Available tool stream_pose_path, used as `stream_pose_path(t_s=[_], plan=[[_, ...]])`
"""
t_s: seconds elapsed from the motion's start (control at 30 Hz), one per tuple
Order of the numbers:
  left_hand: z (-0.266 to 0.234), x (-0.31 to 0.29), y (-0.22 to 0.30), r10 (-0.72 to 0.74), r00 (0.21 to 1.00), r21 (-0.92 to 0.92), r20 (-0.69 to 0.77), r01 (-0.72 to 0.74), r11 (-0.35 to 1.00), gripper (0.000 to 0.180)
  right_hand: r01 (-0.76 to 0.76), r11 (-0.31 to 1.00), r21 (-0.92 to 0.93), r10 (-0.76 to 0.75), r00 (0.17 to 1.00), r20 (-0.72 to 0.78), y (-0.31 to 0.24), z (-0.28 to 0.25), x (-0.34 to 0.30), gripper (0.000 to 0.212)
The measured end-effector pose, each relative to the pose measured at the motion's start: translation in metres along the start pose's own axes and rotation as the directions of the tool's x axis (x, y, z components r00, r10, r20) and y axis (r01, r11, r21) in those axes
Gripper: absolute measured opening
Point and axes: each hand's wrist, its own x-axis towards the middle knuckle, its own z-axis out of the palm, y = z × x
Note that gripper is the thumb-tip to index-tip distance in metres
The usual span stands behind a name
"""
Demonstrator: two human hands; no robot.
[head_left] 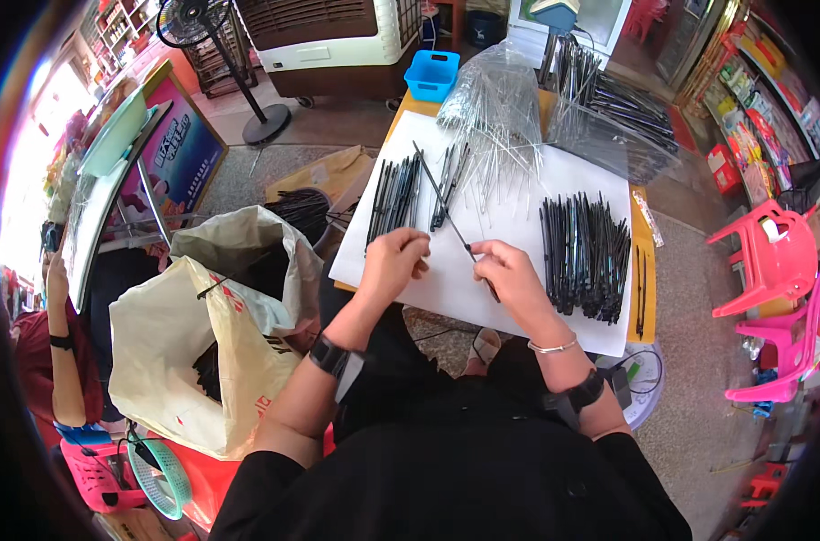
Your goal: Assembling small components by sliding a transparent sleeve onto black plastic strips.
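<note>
- Black and thin, a long stick (453,223) sits pinched in the right hand (515,281) near the middle of the frame, above the white sheet (446,279) that covers the surface.
- Its long axis runs on a diagonal: the far end points to the upper left of the frame, toward the clear sleeves, and the near end comes out below the right hand, toward the lower right.
- Right hand: fingers closed in a narrow grip around the lower part of the stick.
- Left hand (393,261): fingers curled close together just to the left of the stick. Whether they pinch anything, such as a clear sleeve, is too small to tell.
- Done so far, as a judgement: a thick pile of black sticks (585,255) lies at centre right of the sheet, seemingly finished pieces.
- Left to do, again as a judgement: a smaller row of sticks (395,196) lies at upper centre left, a fan of clear sleeves (495,122) spreads at the top of the sheet, and more dark sticks fill the open sack (213,311) at lower left. Plenty appears unhandled.
- A blue basket (431,75) stands at the far edge of the surface, top centre.
</note>
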Motion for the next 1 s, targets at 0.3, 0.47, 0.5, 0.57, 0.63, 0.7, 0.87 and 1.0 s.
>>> stream_pose_path(t_s=[0.3, 0.47, 0.5, 0.57, 0.63, 0.7, 0.87, 1.0], plan=[[0.01, 0.037, 0.005, -0.167, 0.974, -0.417, 0.154, 0.217, 0.883, 0.026, -0.245, 0.911, 0.331, 0.167, 0.955, 0.246, -0.01, -0.02, -0.027, 0.032], [-0.004, 0.022, 0.006, -0.097, 0.953, -0.341, 0.286, 0.196, 0.919, 0.02, -0.338, 0.765, 0.548, 0.168, 0.926, 0.338, -0.018, -0.04, -0.022, 0.028], [-0.006, 0.02, 0.006, -0.098, 0.952, -0.34, 0.29, 0.199, 0.919, 0.02, -0.335, 0.683, 0.649, 0.109, 0.925, 0.363, -0.014, -0.044, -0.02, 0.03], [-0.008, 0.014, 0.006, -0.096, 0.918, -0.339, 0.385, 0.238, 0.91, 0.017, -0.332, 0.539, 0.774, -0.042, 0.907, 0.418, 0.001, -0.048, -0.012, 0.035], [-0.009, 0.005, 0.004, -0.089, 0.914, -0.336, 0.395, 0.234, 0.912, 0.016, -0.277, 0.569, 0.774, -0.06, 0.925, 0.375, -0.003, -0.042, -0.009, 0.033], [-0.008, -0.004, 0.001, -0.075, 0.9, -0.336, 0.428, 0.236, 0.912, 0.014, -0.197, 0.588, 0.784, -0.115, 0.94, 0.322, -0.004, -0.036, -0.003, 0.03], [-0.01, -0.015, -0.001, -0.134, 0.849, -0.32, 0.51, 0.332, 0.887, 0.02, -0.145, 0.676, 0.722, -0.004, 0.98, 0.201, -0.01, -0.02, 0.002, 0.032], [-0.01, -0.014, -0.006, -0.018, 0.945, -0.515, 0.327, 0.194, 0.835, 0.022, 0.026, 0.973, -0.231, -0.1, 0.944, -0.315, 0.023, -0.01, 0.024, 0.024]])
